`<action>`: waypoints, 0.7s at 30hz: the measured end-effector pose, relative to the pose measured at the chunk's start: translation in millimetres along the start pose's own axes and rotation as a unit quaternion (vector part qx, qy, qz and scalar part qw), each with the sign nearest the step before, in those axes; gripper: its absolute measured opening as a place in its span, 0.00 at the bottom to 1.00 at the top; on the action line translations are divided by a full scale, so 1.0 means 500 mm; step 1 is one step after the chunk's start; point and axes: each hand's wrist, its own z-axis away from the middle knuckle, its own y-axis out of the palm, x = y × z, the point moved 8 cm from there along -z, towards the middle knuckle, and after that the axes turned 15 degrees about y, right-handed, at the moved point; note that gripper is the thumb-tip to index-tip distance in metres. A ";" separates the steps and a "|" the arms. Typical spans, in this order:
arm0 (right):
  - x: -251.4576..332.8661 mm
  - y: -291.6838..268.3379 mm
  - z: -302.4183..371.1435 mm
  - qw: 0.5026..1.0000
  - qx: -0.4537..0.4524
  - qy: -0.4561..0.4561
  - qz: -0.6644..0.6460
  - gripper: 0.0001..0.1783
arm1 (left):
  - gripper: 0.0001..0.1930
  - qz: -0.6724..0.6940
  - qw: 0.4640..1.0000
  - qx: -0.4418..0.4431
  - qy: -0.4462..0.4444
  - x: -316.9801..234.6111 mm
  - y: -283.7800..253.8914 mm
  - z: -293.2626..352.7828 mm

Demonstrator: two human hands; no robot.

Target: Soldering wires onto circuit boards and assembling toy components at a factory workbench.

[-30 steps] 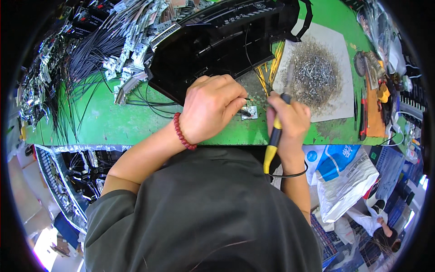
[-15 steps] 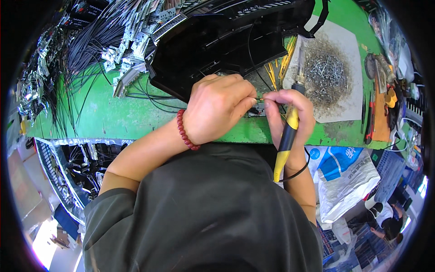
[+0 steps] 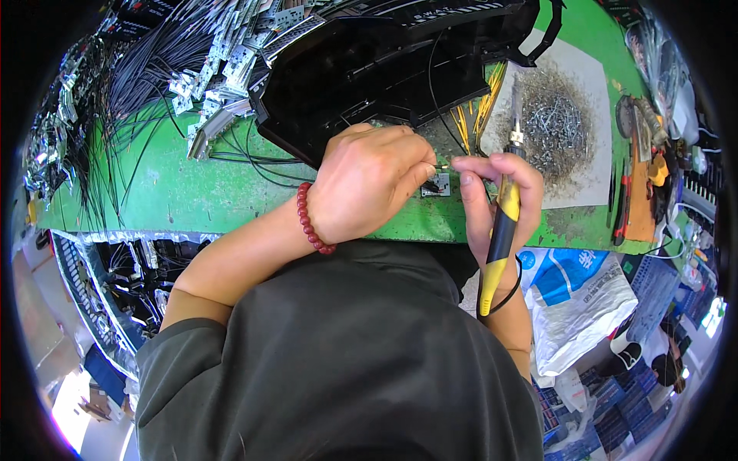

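My left hand point(image 3: 374, 173), a red bead bracelet at its wrist, is closed with thumb and forefinger pinching a thin dark wire point(image 3: 442, 167). A short end of it sticks out toward my right hand. My right hand point(image 3: 513, 196) holds a yellow-and-black soldering iron point(image 3: 503, 230) against the palm, its metal shaft pointing away from me. The right thumb and forefinger are slightly parted beside the wire end. Just below the wire, a small silvery metal plate point(image 3: 436, 187) lies on the green table point(image 3: 415, 223). The far end of the wire is hidden.
Beyond my hands lies a large black plastic housing point(image 3: 369, 69). Metal brackets with black wires point(image 3: 231, 69) pile up at the far left. Yellow wires point(image 3: 484, 104) lie near a white sheet point(image 3: 600, 180) bearing a heap of small metal pieces point(image 3: 555, 119). Pliers point(image 3: 623, 207) lie at right.
My right hand and the soldering iron have shifted slightly right, and its fingers have drawn away from the wire end. The metal plate shows more. My left hand keeps its pinch.
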 end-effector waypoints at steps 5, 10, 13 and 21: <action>0.013 0.017 0.012 0.987 0.054 -0.072 0.134 0.21 | 0.04 -0.004 1.000 -0.014 -0.007 0.004 -0.001 0.002; 0.021 0.008 0.013 0.983 -0.004 -0.130 0.128 0.18 | 0.04 -0.023 1.000 -0.004 -0.002 0.002 0.003 0.001; 0.051 0.016 0.010 0.969 -0.017 -0.191 0.157 0.18 | 0.04 -0.036 0.999 0.002 0.004 -0.001 0.002 0.002; 0.045 0.023 0.002 0.966 0.018 -0.197 0.166 0.18 | 0.04 -0.042 0.999 0.012 0.017 -0.002 0.005 0.000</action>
